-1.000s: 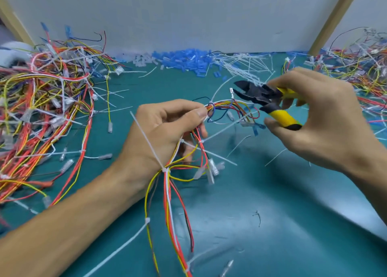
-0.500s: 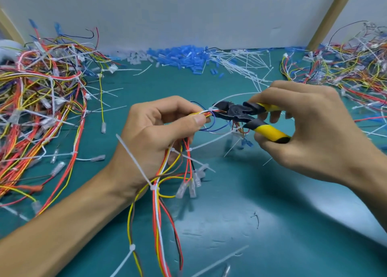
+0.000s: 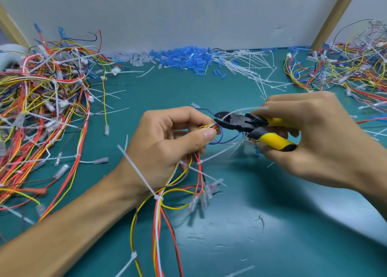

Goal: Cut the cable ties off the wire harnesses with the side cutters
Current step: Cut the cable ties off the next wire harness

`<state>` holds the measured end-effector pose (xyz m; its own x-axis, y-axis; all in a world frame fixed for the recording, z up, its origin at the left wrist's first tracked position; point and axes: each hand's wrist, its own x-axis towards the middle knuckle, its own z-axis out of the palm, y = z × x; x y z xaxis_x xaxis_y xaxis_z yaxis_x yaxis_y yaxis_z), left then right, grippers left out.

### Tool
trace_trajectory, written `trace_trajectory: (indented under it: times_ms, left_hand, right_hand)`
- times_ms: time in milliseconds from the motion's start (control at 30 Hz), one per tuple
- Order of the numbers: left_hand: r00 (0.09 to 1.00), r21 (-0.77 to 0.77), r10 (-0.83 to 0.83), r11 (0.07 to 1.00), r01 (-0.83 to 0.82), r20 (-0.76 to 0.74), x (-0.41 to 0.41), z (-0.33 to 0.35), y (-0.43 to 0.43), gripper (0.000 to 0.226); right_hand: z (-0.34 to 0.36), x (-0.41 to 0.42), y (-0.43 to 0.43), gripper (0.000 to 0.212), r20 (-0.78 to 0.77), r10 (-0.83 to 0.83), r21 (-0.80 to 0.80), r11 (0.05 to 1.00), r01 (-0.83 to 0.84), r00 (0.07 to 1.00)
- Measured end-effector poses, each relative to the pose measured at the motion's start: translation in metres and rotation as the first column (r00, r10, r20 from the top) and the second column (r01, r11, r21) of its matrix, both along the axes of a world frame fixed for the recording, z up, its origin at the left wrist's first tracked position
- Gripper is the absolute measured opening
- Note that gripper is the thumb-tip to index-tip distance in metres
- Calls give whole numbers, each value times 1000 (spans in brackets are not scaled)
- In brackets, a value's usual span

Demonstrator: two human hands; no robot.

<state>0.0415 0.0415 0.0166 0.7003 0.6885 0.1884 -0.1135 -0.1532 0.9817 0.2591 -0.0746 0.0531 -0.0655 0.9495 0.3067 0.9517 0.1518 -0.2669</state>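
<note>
Pinches a wire bundle (image 3: 159, 214) tight in the left grip (image 3: 167, 142); clasps yellow-handled cutters (image 3: 238, 123) in the right grip (image 3: 318, 134), black tips touching the bundle above the tabletop (image 3: 230, 245).

Your left hand (image 3: 167, 138) hides where it holds the harness (image 3: 159, 224), which runs off the bottom edge. What the cutters (image 3: 236, 123) bite is too blurred to tell.

A workshop bench: teal cutting mat (image 3: 230, 235), tangled wire harnesses (image 3: 41, 113) at left and upper right, blue connector sleeves (image 3: 184, 57) and cut ties (image 3: 247, 65) heaped along the top
</note>
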Motion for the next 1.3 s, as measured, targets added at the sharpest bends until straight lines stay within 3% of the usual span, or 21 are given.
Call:
trace_trajectory:
  times_ms: [133, 300, 400, 500, 600, 767, 833, 867, 933, 1000, 1033, 1167, 1233, 1300]
  left_hand:
    - [1000, -25, 2, 1000, -2, 9, 2, 1, -2, 9]
    - [998, 86, 44, 995, -40, -49, 4, -1, -5, 21]
    - [998, 105, 42, 994, -37, -53, 3, -3, -3, 15]
    - [996, 187, 89, 979, -81, -31, 1, -4, 2, 12]
    - [990, 239, 144, 961, -139, -2, 2, -2, 4, 9]
    - [995, 176, 73, 983, -60, -68, 0, 0, 7, 13]
    - [997, 146, 35, 989, -24, -69, 0, 1, 8, 14]
    - [997, 154, 39, 988, -28, -69, 0, 0, 9, 15]
    - [995, 182, 67, 982, -53, -74, 0, -1, 9, 16]
    - [992, 198, 92, 977, -74, -82, 0, -2, 9, 17]
    - [992, 196, 97, 977, -79, -85, -1, -2, 9, 16]
    - [992, 172, 104, 981, -91, -69, 1, -4, 4, 14]
    - [992, 175, 113, 980, -100, -64, 1, -6, 2, 16]
    - [991, 203, 113, 975, -96, -71, 1, -5, 2, 14]
  right_hand:
    - [3, 0, -2, 24, 4, -35, 4, 999, 35, 999]
    - [3, -10, -3, 18, 7, -43, -82, 996, 43, 999]
    - [1, -14, -4, 17, -148, -71, -152, 987, 48, 987]
    - [0, -10, -3, 25, -418, -120, -278, 960, -1, 900]
    - [2, 0, 0, 29, -608, -132, -399, 904, -157, 783]
    - [0, 11, 5, 37, -780, -248, -510, 784, -354, 575]
    - [0, 10, 5, 38, -789, -281, -522, 775, -355, 546]
    - [-1, 8, 5, 35, -771, -269, -516, 795, -319, 578]
    - [-6, 3, 3, 21, -631, -142, -410, 896, -173, 763]
    - [-11, -5, 2, 16, -310, -23, -185, 982, -37, 950]
    - [-12, -8, 2, 25, -185, 0, -97, 995, -18, 983]
    - [-9, -8, 2, 50, -158, 27, -88, 995, -41, 987]
    - [-10, -10, 3, 46, -149, 38, -89, 995, -51, 988]
    - [-10, -12, 2, 30, -122, 41, -73, 996, -50, 992]
